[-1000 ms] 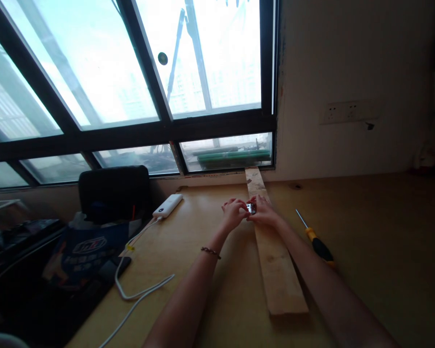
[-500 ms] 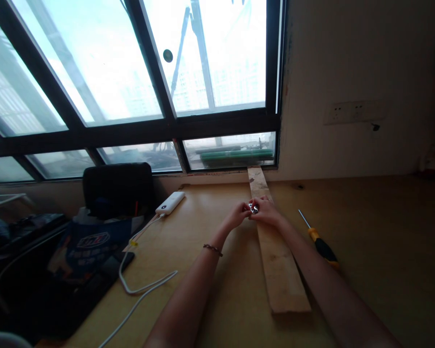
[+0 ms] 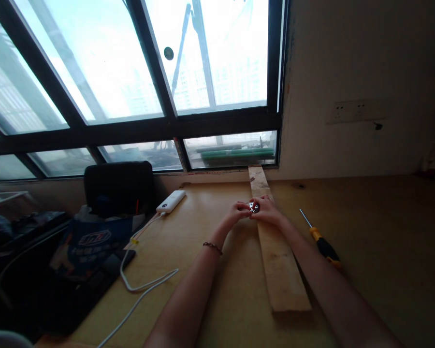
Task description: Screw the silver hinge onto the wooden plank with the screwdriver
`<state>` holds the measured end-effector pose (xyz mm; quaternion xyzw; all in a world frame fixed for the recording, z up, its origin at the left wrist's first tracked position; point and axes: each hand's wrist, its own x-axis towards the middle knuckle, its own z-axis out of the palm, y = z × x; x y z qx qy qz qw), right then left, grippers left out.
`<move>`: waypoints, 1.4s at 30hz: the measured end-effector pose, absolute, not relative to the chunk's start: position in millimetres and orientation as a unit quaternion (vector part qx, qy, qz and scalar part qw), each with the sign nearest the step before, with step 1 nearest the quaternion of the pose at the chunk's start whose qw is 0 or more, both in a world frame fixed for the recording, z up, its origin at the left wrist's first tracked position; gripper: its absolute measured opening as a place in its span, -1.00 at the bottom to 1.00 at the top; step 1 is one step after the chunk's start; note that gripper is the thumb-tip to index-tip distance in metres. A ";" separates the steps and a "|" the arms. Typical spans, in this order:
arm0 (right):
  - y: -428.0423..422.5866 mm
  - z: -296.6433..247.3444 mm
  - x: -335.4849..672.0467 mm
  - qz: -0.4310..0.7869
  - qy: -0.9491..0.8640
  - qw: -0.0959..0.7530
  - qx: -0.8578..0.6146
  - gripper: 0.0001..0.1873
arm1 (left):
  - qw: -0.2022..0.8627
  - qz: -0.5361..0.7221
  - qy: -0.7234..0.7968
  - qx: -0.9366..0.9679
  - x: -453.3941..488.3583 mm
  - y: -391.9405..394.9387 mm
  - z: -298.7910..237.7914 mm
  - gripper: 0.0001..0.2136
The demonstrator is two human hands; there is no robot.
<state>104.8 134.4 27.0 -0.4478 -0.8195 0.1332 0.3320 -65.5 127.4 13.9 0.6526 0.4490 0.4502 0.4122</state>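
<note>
Both hands are meeting over the far part of a wooden plank [image 3: 281, 270] that is lying on the table [image 3: 384, 232]. The left hand [image 3: 237, 214] and the right hand [image 3: 269, 212] are pinching together one small metal piece [image 3: 254, 207], shiny, between their fingertips; what kind of piece it is I cannot tell. A screwdriver [image 3: 321, 244] with a yellow and black handle is resting near the plank, on its right side. Well apart to the left, a white power bank [image 3: 170, 201] is lying with its cable [image 3: 145, 285].
</note>
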 end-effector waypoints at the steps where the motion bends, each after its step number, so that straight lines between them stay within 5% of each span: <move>1: 134.4 26.7 104.6 0.131 -0.820 0.331 -0.447 -0.52 | 0.448 0.455 0.440 0.632 -65.1 126.8 11.8 -0.76; 6: 133.9 25.5 104.0 0.123 -0.826 0.335 -0.436 -0.62 | 0.536 0.456 0.408 0.582 -63.4 125.2 7.9 -0.69; 28: 138.1 23.6 104.6 0.141 -0.818 0.328 -0.451 -0.50 | 0.516 0.458 0.461 0.558 -55.7 126.2 9.7 -0.74; 42: 137.0 24.5 104.1 0.129 -0.827 0.326 -0.440 -0.74 | 0.227 0.403 0.550 0.695 -54.7 119.7 29.8 -0.87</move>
